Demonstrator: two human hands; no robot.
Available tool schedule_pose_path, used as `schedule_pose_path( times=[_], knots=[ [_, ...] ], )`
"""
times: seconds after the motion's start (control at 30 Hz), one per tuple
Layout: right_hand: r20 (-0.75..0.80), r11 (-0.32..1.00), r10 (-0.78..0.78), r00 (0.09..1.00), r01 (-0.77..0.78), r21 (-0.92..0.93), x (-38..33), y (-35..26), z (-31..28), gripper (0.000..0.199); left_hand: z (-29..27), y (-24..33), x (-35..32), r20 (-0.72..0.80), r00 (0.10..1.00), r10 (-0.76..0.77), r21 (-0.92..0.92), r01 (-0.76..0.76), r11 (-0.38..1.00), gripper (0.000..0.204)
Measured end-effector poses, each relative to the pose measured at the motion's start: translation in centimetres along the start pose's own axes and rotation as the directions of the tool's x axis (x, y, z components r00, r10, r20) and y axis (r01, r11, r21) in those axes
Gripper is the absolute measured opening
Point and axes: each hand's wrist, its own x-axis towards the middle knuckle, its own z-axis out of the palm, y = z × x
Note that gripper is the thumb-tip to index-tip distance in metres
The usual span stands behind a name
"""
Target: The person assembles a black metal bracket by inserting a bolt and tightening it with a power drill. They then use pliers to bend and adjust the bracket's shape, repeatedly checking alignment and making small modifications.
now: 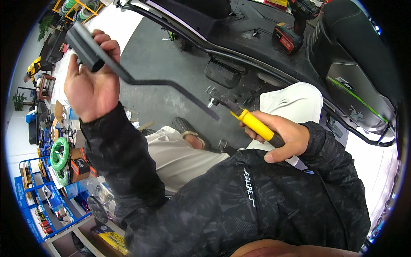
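Bracket (150, 82) is a dark grey flat bar, bent twice, with a chunky block (84, 48) at one end, held up well left of the black vehicle (246, 32). Left hand (94, 88) has fingers and thumb clamped on the block end. Right hand (286, 135), on the near side of the vehicle, has its fingers wrapped round a yellow-handled ratchet (255, 124). Can't really tell from this angle whether bracket tip and ratchet touch.

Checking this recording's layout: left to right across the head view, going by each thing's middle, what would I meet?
Leafy plant, left hand, bent black bar, yellow-handled ratchet, cordless power tool, black seat.
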Motion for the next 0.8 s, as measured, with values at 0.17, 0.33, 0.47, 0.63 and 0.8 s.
schedule_pose_path(
  times=[0.17,0.33,0.47,0.63,0.8],
  knots=[
    [-0.057,0.994,-0.061,0.996,0.056,-0.099,1.0,1.3,0.9,0.103,0.0,-0.1,1.3,0.112,0.992,0.055,0.330,-0.089,0.940,0.056],
    [-0.097,0.968,-0.103,0.990,0.077,-0.240,1.0,1.3,1.0,0.106,1.1,0.5,2.2,0.124,0.991,0.056,0.490,-0.110,0.865,0.039],
    [-0.133,0.945,-0.023,0.991,-0.021,-0.325,0.8,1.0,1.1,0.107,1.2,0.1,1.7,0.172,0.982,0.077,0.483,-0.152,0.862,0.029],
    [-0.184,0.935,0.069,0.980,-0.128,-0.330,1.0,1.2,1.3,0.106,1.9,-0.8,1.1,0.229,0.961,0.154,0.550,-0.258,0.794,0.029],
    [-0.215,0.974,0.049,0.975,-0.094,-0.207,2.2,1.9,1.4,0.107,3.3,-2.0,0.1,0.355,0.923,0.152,0.627,-0.355,0.694,0.025]
  ],
)
